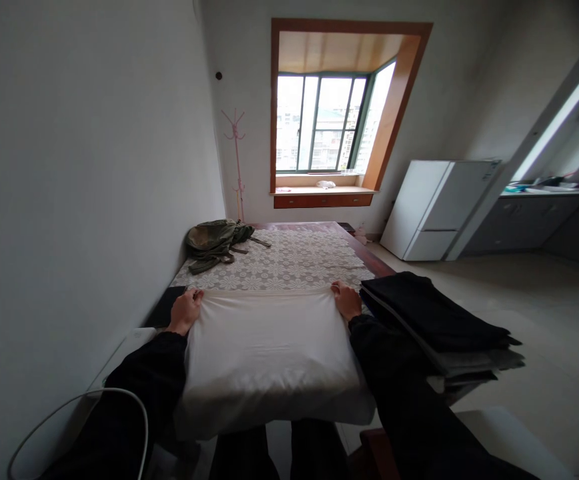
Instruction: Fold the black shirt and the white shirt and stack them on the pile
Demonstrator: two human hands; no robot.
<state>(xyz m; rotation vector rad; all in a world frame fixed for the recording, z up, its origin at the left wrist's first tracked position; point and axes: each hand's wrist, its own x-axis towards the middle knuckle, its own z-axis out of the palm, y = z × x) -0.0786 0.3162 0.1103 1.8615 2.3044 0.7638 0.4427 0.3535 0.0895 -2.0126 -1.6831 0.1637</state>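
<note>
A white cloth garment, its exact kind unclear, is stretched out flat in front of me, its near part hanging over the table's front edge. My left hand pinches its far left corner. At the far right corner, my right hand grips the fabric with closed fingers. The cloth is pulled taut between both hands, with small creases across its middle. Beneath its far edge lies a patterned lace tablecloth. Just right of my right hand sits a stack of folded dark clothes.
A green backpack rests on the table's left side against the wall. Behind the table stand a pink coat rack and a white fridge. A white cable loops by my left arm. A stool is at lower right.
</note>
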